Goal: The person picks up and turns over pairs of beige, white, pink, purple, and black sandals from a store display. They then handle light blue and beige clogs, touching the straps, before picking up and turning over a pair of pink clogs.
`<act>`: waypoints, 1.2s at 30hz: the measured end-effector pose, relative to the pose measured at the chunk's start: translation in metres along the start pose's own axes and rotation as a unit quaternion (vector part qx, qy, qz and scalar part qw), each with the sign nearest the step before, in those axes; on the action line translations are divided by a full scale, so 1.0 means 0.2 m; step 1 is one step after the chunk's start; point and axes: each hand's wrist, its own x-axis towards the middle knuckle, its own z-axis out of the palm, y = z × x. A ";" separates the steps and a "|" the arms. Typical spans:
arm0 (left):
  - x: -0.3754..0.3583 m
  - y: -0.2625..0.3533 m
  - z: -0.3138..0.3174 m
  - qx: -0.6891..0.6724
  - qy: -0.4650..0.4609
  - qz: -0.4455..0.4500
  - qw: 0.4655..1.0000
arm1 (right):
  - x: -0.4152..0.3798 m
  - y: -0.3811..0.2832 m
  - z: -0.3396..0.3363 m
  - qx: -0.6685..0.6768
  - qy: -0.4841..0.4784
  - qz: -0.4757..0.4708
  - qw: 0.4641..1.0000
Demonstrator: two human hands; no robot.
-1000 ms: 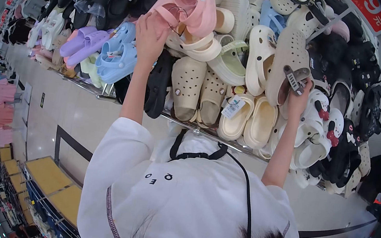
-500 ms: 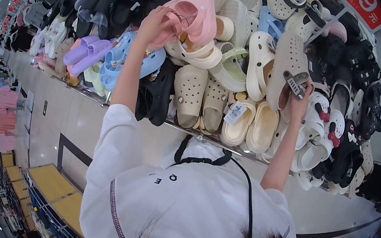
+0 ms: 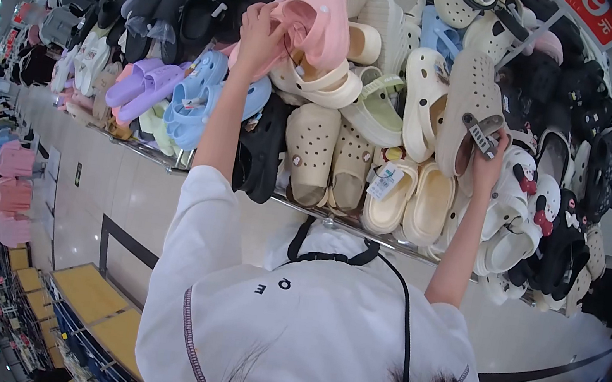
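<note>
Nearest to the camera, a white sleeve [image 3: 197, 215] is seen, raised toward a metal rack [image 3: 319, 210] which is filled with hanging clogs. In its lower row, cream slides [image 3: 410, 202] with a paper tag [image 3: 387, 180] and tan clogs [image 3: 327, 155] are hung. Higher, a beige clog [image 3: 468, 104] is gripped at its dark strap by the closed fingers of the right hand [image 3: 489, 156]. Farther up, the pink clog [image 3: 317, 14] is pinched at its heel strap by the left hand [image 3: 259, 37], above blue clogs [image 3: 198, 94].

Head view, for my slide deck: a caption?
Left hand grips a pink clog; right hand holds a beige clog.
</note>
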 end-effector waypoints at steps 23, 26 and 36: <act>-0.14 0.54 -0.06 -0.097 -0.037 -0.026 0.994 | -0.02 -0.04 -0.02 -0.002 -0.005 0.019 1.000; -0.10 0.44 -0.09 -0.211 0.041 -0.039 0.976 | 0.00 0.00 0.00 0.004 -0.001 0.008 1.000; -0.04 0.18 -0.29 -0.777 0.147 -0.345 0.505 | -0.01 -0.02 0.00 0.019 0.008 0.028 0.999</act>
